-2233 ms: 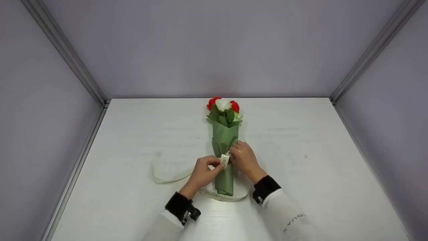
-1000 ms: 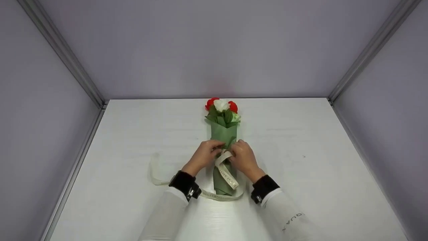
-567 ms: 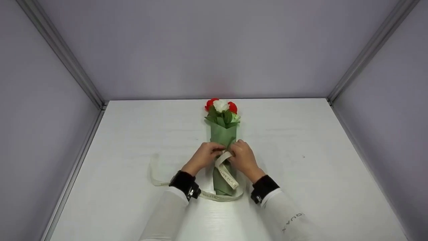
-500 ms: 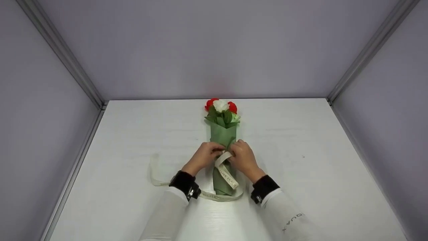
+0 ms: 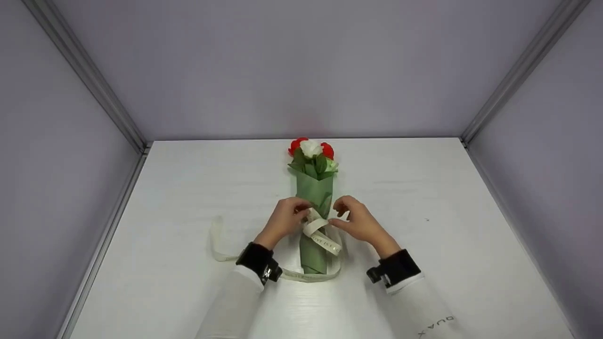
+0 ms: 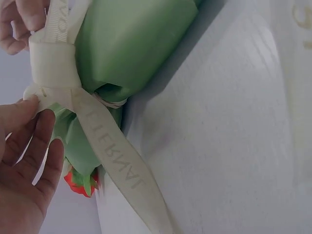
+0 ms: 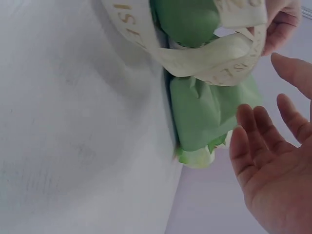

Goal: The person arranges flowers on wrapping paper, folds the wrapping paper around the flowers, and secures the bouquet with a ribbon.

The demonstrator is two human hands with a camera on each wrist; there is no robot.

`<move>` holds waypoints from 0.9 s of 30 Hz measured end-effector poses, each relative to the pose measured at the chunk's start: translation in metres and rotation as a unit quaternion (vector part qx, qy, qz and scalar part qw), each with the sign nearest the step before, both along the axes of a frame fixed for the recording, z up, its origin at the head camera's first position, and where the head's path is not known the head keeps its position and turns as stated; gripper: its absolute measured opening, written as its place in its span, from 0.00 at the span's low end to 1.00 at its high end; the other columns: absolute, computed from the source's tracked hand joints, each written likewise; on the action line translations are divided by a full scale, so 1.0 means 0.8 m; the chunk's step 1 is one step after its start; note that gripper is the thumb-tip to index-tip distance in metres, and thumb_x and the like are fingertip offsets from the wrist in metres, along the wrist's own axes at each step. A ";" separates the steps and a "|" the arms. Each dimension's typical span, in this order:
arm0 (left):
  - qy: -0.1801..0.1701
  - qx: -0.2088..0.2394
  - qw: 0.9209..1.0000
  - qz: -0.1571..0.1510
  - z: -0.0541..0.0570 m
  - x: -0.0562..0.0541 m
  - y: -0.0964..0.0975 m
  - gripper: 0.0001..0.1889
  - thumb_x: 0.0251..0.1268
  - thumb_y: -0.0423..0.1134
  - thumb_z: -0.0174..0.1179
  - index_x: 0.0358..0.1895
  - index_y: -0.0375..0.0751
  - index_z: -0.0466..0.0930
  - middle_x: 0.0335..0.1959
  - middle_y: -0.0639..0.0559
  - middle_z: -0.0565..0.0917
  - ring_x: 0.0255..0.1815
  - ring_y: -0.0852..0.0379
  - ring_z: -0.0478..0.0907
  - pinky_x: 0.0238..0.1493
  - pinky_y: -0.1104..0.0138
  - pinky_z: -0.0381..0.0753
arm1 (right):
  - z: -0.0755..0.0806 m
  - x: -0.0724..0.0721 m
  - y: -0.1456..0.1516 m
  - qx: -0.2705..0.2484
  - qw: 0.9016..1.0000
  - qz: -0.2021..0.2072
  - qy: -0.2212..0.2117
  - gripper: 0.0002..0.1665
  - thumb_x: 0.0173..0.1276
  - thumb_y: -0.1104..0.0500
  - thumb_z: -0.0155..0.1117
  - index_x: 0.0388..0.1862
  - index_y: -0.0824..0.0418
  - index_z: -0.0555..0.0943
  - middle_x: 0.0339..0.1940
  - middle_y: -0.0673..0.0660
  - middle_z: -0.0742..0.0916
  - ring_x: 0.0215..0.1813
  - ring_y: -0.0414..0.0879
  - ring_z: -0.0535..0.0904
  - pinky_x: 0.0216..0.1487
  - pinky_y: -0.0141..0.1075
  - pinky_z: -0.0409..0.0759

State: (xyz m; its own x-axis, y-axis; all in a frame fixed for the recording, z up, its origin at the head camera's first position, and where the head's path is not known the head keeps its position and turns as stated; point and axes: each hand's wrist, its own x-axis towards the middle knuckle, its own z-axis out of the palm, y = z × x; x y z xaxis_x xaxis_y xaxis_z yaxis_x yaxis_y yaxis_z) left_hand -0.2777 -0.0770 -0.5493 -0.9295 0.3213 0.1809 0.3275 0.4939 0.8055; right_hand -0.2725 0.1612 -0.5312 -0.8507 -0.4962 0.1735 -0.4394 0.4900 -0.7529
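A bouquet of red and white flowers (image 5: 311, 149) lies on the table, wrapped in green paper (image 5: 314, 188). A cream ribbon (image 5: 325, 241) with printed letters is looped around its narrow middle. My left hand (image 5: 284, 218) pinches the ribbon between thumb and fingertips on the bouquet's left side, as the left wrist view shows. On the other side, my right hand (image 5: 362, 223) has its thumb and fingers spread beside the ribbon loop. In the right wrist view the right hand's fingers (image 7: 263, 136) hold nothing.
One long tail of the ribbon runs around the foot of the bouquet and curls on the white table (image 5: 188, 188) to the left. Grey-violet walls (image 5: 306, 70) stand at the back and both sides.
My left hand went from the ribbon's end up to the ribbon at the wrap's middle. My right hand has lately let go of the ribbon and drawn back right, its fingers spreading.
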 end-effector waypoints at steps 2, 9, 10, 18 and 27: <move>0.004 0.001 1.000 0.001 0.000 0.001 0.000 0.08 0.68 0.31 0.62 0.46 0.36 0.86 0.39 0.47 0.85 0.39 0.55 0.82 0.41 0.63 0.80 | 0.007 0.007 0.005 0.004 0.999 -0.001 -0.038 0.13 0.66 0.57 0.70 0.43 0.63 0.78 0.39 0.56 0.82 0.41 0.49 0.80 0.40 0.42 0.78; 0.009 0.014 1.000 0.004 -0.001 0.001 -0.002 0.08 0.66 0.30 0.63 0.45 0.33 0.86 0.38 0.46 0.85 0.39 0.53 0.82 0.41 0.63 0.81 | 0.010 0.027 0.015 0.074 0.988 0.042 -0.130 0.13 0.69 0.51 0.66 0.39 0.61 0.83 0.34 0.50 0.85 0.36 0.46 0.82 0.38 0.40 0.79; 0.009 0.016 1.000 0.003 -0.001 0.001 -0.002 0.08 0.66 0.30 0.63 0.45 0.33 0.86 0.38 0.46 0.85 0.39 0.53 0.82 0.41 0.63 0.81 | 0.009 0.029 0.016 0.081 0.985 0.050 -0.142 0.14 0.70 0.51 0.65 0.39 0.62 0.83 0.34 0.50 0.85 0.36 0.47 0.82 0.37 0.40 0.79; 0.009 0.020 1.000 0.001 -0.003 0.001 -0.001 0.08 0.66 0.31 0.63 0.45 0.34 0.86 0.37 0.46 0.85 0.39 0.54 0.82 0.40 0.64 0.81 | -0.004 0.036 0.015 0.099 0.964 0.076 -0.236 0.19 0.69 0.49 0.66 0.41 0.66 0.84 0.30 0.58 0.88 0.34 0.58 0.85 0.32 0.40 0.81; 0.010 0.026 1.000 0.000 -0.002 0.004 -0.001 0.08 0.66 0.30 0.63 0.45 0.33 0.86 0.37 0.45 0.85 0.39 0.53 0.82 0.41 0.63 0.81 | -0.007 0.037 0.011 0.068 0.966 0.053 -0.245 0.10 0.63 0.58 0.72 0.37 0.64 0.86 0.25 0.53 0.87 0.27 0.47 0.81 0.27 0.33 0.75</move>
